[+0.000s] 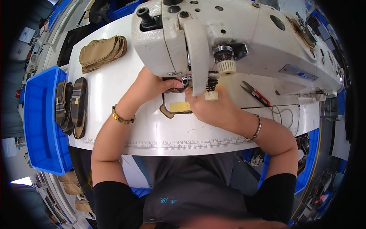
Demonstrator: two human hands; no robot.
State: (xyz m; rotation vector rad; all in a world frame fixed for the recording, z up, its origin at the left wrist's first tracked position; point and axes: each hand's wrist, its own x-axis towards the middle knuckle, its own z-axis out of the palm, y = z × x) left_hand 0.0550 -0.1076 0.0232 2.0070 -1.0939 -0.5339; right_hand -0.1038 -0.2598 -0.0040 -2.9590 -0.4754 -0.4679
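A white industrial sewing machine [236, 34] fills the top of the head view. Under its needle area lies a small brown fabric piece with a yellow patch [178, 107] on the white table [152, 133]. My left hand [156, 84] reaches in from the left and presses on the piece right at the presser foot. Opposite it, my right hand [207, 107] lies flat on the piece, fingers against the yellow patch. The machine head hides the fingertips of both hands and the far part of the piece.
A stack of tan fabric pieces [102, 52] lies at the table's back left. Dark striped pieces [73, 106] lean on the left edge beside a blue bin [38, 126]. Red-handled snips [254, 93] lie right of the needle. A printed ruler runs along the table's front edge.
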